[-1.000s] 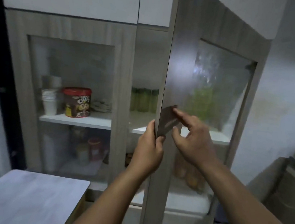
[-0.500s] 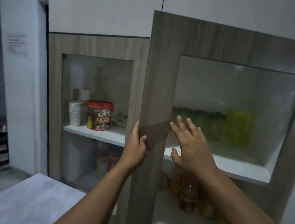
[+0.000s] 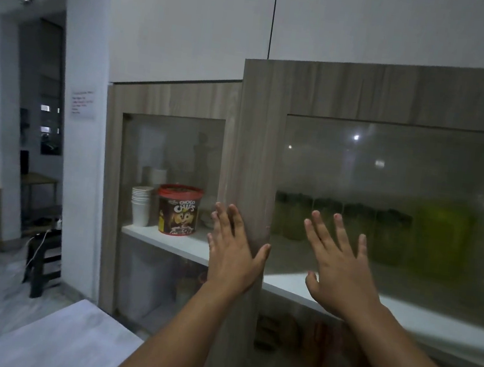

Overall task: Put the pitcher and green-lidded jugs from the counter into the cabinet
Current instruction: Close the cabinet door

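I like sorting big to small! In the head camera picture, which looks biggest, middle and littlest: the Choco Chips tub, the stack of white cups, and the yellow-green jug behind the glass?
1. Yellow-green jug, blurry behind the glass
2. Choco Chips tub
3. Stack of white cups, narrower than the tub, though nearly as tall

Head camera faces the cabinet door (image 3: 256,154) from close, angled slightly down.

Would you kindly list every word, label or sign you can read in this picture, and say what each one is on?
"CHOCO CHIPS": on the red-lidded tub on the cabinet shelf, left of the hands.
Paper notice on the white wall left of the cabinet: several lines of print, too small and blurred to read.
Nothing else readable.
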